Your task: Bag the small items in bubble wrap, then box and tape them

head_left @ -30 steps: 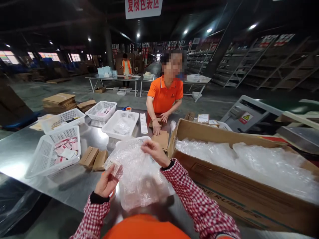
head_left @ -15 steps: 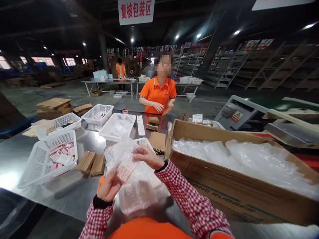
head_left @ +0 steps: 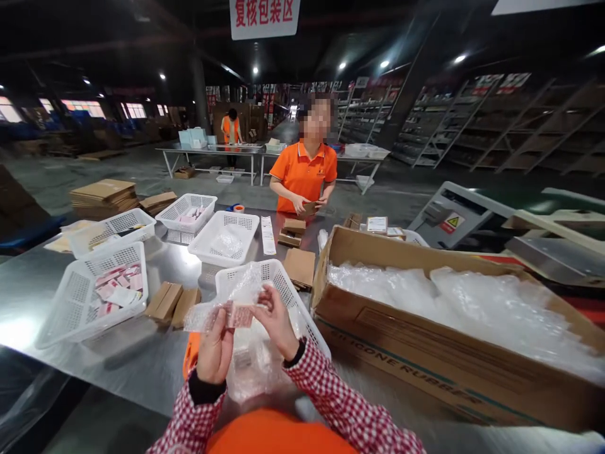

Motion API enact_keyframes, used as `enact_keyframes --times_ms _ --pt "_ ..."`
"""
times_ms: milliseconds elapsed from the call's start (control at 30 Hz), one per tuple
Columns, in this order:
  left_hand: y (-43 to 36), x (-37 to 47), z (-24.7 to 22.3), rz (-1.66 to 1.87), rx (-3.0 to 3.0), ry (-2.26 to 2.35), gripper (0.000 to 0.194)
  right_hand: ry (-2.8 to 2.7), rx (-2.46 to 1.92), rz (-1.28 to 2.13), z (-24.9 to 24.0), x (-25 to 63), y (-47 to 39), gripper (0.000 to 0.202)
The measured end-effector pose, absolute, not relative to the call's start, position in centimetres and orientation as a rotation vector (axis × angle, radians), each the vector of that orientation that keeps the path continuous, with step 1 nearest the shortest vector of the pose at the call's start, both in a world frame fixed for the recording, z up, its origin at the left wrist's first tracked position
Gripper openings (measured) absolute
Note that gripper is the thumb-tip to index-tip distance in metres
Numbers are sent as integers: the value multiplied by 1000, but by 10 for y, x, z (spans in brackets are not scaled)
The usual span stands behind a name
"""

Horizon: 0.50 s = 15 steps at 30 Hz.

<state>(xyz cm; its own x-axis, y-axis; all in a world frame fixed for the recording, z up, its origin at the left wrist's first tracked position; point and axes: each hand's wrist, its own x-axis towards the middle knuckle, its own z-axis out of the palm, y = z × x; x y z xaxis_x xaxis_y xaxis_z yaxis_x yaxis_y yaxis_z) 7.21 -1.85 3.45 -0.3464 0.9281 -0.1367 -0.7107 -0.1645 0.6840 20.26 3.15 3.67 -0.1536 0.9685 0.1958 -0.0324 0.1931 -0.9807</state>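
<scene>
Between my two hands is a small pinkish item in clear bubble wrap [head_left: 240, 315]. My left hand [head_left: 215, 347] grips its left part, thumb up against the wrap. My right hand [head_left: 276, 320] pinches the right end with thumb and fingers. Loose bubble wrap stands up above the item and sticks out to the left. Below my hands, a white perforated basket [head_left: 309, 331] holds more bubble-wrapped pieces [head_left: 258, 372]; what is inside them is hard to make out.
A large cardboard box [head_left: 406, 353] full of bubble wrap stands at the right. Left lie small brown cartons [head_left: 164, 301] and a white basket [head_left: 70, 296] of pink-and-white packets. Across the table, a co-worker in orange [head_left: 305, 176] holds a piece of cardboard.
The wrap has been folded down tighter round the item, and my right hand has moved lower to its right end. The co-worker's hands have come together on the cardboard.
</scene>
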Motion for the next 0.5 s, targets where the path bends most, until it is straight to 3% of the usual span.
enact_keyframes --times_ms 100,167,333,500 --pt "-22 73 36 1755 452 832 17 -1796 -889 633 52 212 29 59" --pt "-25 73 34 1736 532 868 16 -2050 -779 551 61 216 28 59" --pt "-27 64 19 1672 702 1002 18 -2020 -923 980 61 215 26 74" --pt "-23 56 8 1603 905 1109 27 -1653 -750 1635 43 209 22 57"
